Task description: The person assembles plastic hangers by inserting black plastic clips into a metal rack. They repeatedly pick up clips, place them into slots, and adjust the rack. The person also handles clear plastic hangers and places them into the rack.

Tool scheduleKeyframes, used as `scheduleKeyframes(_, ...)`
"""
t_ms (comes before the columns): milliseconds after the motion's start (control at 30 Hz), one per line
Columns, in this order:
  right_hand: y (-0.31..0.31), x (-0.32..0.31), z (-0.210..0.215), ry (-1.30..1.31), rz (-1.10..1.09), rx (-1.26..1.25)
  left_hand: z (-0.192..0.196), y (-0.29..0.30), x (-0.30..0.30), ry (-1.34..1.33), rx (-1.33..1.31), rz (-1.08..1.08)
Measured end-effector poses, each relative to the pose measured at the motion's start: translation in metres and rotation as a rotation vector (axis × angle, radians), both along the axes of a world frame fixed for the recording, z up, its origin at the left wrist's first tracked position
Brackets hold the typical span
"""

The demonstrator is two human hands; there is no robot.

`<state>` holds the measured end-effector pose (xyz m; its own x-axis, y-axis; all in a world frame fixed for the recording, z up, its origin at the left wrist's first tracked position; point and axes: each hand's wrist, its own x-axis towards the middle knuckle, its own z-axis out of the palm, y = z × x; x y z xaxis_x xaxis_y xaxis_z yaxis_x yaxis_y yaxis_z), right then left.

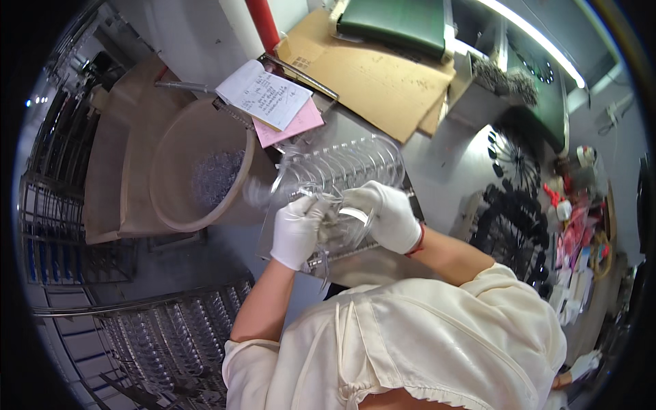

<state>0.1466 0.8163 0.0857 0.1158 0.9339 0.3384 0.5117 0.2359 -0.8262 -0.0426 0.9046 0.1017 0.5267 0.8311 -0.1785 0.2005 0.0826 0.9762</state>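
Observation:
Both my hands wear white gloves and meet in front of my body. My left hand (295,231) is closed, its fingers pinched at the left end of a clear curved plastic piece (352,232). Around the right side of that piece, my right hand (391,217) is closed too, and light glints off the plastic. Just beyond the hands lies a row of clear curved plastic pieces (372,158), lined up side by side. Motion blur and glare hide the exact outline of the held piece.
A large round bin (158,181) with clear plastic bits (217,179) stands at the left. Handwritten paper (266,96) and pink sheets (301,123) lie beyond the row. Cardboard (372,85) covers the back bench. Black parts (509,229) lie at the right, racks (174,335) at lower left.

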Motion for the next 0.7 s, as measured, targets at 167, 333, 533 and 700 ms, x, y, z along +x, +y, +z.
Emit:
scheduleKeyframes(167,-0.040,-0.011,-0.020,0.284,-0.035,-0.571,-0.017,0.003,-0.070,-0.120,-0.084,0.253)
scheduleKeyframes(333,-0.060,-0.045,-0.082,-0.008,-0.002,-0.612,-0.025,-0.010,-0.104,-0.119,-0.185,0.247)
scheduleKeyframes(533,-0.036,-0.083,-0.062,-0.490,0.100,-0.819,-0.033,-0.010,-0.113,-0.159,-0.186,0.195)
scheduleKeyframes(700,-0.019,-0.050,-0.090,0.010,0.110,-0.861,-0.017,-0.023,-0.099,-0.122,0.048,-0.110)
